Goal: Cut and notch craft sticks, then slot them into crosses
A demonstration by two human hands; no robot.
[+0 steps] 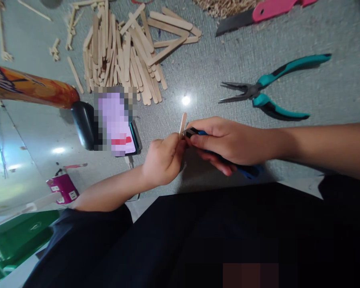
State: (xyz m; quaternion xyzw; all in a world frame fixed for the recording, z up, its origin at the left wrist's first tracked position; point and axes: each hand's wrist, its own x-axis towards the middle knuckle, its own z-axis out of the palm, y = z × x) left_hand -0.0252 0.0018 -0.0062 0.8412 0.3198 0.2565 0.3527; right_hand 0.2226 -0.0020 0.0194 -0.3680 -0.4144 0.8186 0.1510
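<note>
My left hand (162,162) is closed around a wooden craft stick (183,121), whose rounded end sticks up beyond the fingers. From the right, my right hand (225,138) grips a pair of blue-handled pliers (192,131). Their dark metal jaws meet the stick right beside my left fingertips; whether they bite into it I cannot tell. The lower part of the stick is hidden by my fingers. Both hands are close together over the front of the grey table (198,80).
A heap of craft sticks (138,60) lies ahead. Teal-handled needle-nose pliers (252,91) rest at right, below a pink-handled blade (264,14) and wood scraps (225,6). Left are a phone (115,120), a black rounded object (83,124), an orange can (42,88) and a purple plug adapter (64,188).
</note>
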